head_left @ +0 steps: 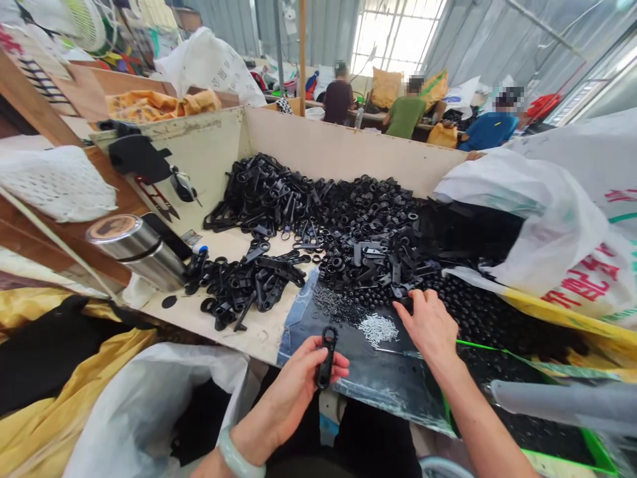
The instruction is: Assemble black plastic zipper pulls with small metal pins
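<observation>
My left hand [301, 378] holds a long, narrow black plastic part [326, 358] with a ring-shaped upper end, gripped between thumb and fingers above the bench's front edge. My right hand [430, 325] is at the near edge of a heap of black plastic parts [368, 255]. Its thumb and fingers are bent together there, and what lies between them blends into the dark pieces behind. Just left of that hand is a small pile of silver screws [378, 330]. A thin screwdriver [398, 351] lies below the screws, its handle end partly hidden by my right wrist.
More black parts [263, 282] lie on the left of the bench, near a steel thermos [137, 249] and a phone [166, 236]. Round black pieces [478, 312] spread rightward beside a white sack [562, 245]. An open white bag [149, 398] stands lower left. Several people sit beyond the partition.
</observation>
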Action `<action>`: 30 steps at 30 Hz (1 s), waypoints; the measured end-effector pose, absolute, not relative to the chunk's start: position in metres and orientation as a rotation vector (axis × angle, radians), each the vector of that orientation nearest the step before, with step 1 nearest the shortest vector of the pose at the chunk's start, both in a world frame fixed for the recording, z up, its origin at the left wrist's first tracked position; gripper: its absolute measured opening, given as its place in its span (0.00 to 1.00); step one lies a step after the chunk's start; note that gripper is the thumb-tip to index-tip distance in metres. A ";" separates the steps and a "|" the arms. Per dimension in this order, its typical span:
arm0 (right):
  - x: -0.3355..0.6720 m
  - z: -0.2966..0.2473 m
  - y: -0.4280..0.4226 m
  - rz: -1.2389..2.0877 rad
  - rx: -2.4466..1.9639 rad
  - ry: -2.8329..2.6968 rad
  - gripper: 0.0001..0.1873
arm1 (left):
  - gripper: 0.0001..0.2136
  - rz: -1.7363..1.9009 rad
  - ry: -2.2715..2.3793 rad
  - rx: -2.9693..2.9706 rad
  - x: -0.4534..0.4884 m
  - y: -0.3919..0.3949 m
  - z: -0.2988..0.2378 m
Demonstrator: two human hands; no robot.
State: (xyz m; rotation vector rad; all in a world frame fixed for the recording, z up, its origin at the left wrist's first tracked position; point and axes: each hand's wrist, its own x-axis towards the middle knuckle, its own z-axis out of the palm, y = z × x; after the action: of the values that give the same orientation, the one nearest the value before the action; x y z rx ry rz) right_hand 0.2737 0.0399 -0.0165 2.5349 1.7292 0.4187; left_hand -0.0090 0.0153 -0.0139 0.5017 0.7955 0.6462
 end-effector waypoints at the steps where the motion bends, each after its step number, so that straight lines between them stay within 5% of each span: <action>1: 0.273 -0.017 0.040 0.410 2.522 1.749 0.16 | 0.10 0.656 0.781 0.493 -0.008 0.017 -0.014; 14: 0.287 -0.017 0.032 0.294 2.489 1.878 0.12 | 0.17 0.714 0.839 0.493 -0.005 0.015 -0.012; 21: 0.265 0.006 -0.012 0.811 2.654 2.194 0.19 | 0.16 0.774 0.834 0.439 -0.005 0.014 -0.013; 30: 0.163 -0.010 -0.054 0.209 1.930 3.264 0.17 | 0.10 0.847 0.775 0.363 0.015 0.005 -0.010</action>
State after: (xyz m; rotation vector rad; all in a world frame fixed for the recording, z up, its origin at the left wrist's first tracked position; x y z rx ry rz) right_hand 0.1627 -0.0535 -0.0099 1.9297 3.2638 0.2086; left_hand 0.0155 0.0046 -0.0097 0.3626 0.7751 0.8471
